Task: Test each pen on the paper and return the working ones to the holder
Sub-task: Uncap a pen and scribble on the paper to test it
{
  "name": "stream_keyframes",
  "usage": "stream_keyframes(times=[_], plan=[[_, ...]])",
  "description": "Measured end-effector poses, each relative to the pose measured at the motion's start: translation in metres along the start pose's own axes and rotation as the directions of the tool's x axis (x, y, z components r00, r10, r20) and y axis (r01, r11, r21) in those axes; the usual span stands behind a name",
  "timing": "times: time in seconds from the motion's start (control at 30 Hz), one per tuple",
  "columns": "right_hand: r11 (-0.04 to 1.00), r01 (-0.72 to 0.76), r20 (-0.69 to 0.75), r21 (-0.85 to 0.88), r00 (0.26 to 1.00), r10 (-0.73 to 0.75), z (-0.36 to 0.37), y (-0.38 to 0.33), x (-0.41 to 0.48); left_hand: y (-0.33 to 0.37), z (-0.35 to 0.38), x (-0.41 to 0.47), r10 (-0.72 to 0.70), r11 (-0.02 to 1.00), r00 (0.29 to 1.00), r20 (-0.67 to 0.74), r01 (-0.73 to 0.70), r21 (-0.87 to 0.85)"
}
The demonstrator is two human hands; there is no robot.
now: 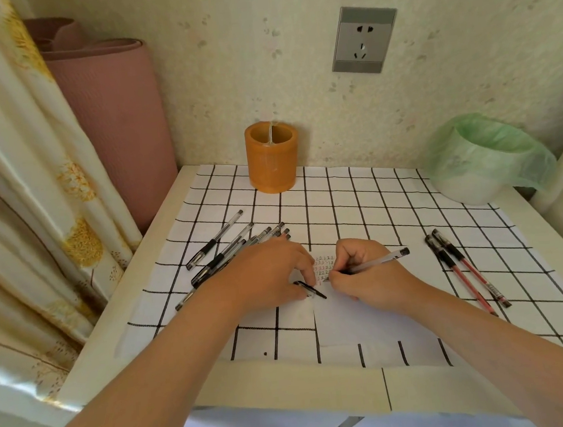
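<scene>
Pen sat tip-down on the paper, clamped by the curled fingers of my right hand, wrist resting low to steady the test strokes. My left hand lay knuckles-up just beside it, pinching the cap and pinning the sheet. The holder stood well apart by the wall.

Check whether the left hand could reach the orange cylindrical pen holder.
Probably yes: only flat-lying pens separate the left hand from the orange holder, though it holds a black pen cap.
</scene>
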State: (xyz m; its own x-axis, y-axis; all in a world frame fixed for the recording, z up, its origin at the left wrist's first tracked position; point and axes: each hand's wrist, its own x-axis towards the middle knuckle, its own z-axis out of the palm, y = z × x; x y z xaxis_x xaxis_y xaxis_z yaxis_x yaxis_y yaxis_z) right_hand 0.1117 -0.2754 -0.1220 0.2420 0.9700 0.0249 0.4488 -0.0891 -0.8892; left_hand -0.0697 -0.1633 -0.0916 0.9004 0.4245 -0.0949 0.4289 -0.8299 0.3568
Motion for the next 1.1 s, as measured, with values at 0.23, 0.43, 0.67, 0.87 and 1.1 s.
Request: stream_keyframes(times=[0.23,0.43,0.67,0.87,1.1], plan=[[1.0,0.016,0.014,-0.001,1.0,-0.016,0.002,0.0033,-0.0002,0.003,-0.0019,0.0017,-0.013,1.0,1.0,0.013,0.013,0.01],[1.0,0.024,0.021,-0.012,1.0,-0.023,0.0037,0.0064,0.0012,0.0026,-0.001,0.002,-0.012,1.0,1.0,0.004,0.012,0.001],[0.999,0.043,0.019,-0.022,0.999,-0.043,0.0032,0.0082,-0.0002,0.0015,-0.0004,0.0007,-0.01,1.0,1.0,0.005,0.01,-0.002],[0.998,0.06,0.028,-0.014,0.998,-0.06,0.0027,0.0073,-0.0002,0.0008,-0.0007,0.0027,-0.016,0.999,1.0,0.022,0.017,-0.028],[0.998,0.067,0.043,0.002,0.997,-0.067,0.0024,0.0075,0.0001,0.0002,0.0007,0.0021,-0.01,0.999,1.0,0.015,0.011,-0.032]])
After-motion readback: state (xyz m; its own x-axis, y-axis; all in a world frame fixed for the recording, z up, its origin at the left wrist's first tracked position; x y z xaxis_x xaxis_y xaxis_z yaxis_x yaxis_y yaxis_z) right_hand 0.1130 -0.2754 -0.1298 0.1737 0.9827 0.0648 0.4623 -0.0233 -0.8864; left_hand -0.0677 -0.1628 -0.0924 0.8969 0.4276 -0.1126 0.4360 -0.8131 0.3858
